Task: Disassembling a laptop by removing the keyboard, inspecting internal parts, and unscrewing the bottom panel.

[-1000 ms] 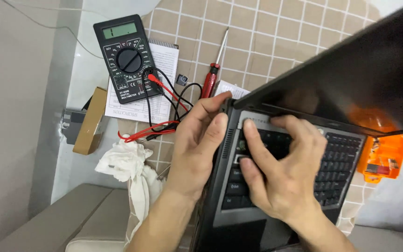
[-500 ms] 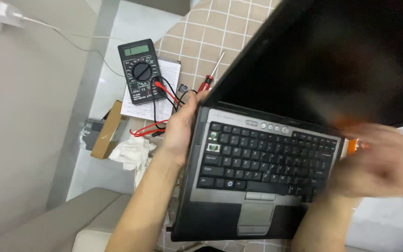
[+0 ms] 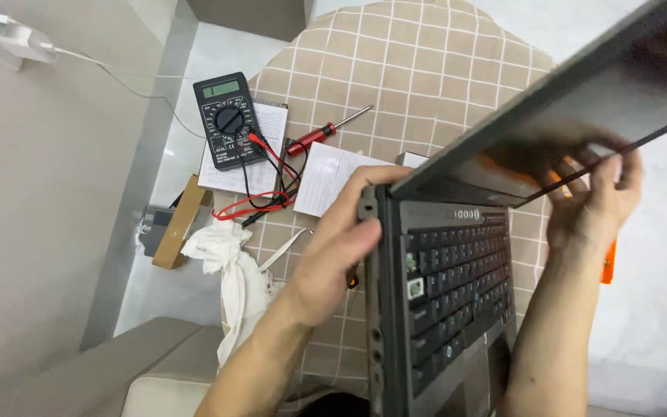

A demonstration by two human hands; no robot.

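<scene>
An open dark grey laptop (image 3: 449, 293) sits in front of me, its black keyboard showing. My left hand (image 3: 341, 247) grips the base at its left rear corner, by the hinge. My right hand (image 3: 592, 197) holds the lower edge of the tilted lid (image 3: 573, 100) on the right side, fingers curled over the rim. The screen is dark and leans far over the keyboard.
A black multimeter (image 3: 227, 120) with red and black leads (image 3: 260, 202) lies on notepads (image 3: 333, 177) on the checked cloth (image 3: 426, 69). A red-handled screwdriver (image 3: 322, 133), a crumpled white cloth (image 3: 229, 266), a cardboard box (image 3: 179, 224) and an orange object (image 3: 608, 262) are nearby.
My right hand left the keyboard, swept right and took hold of the lid. The lid has come down toward the keyboard. My left hand stays at the laptop's left rear corner.
</scene>
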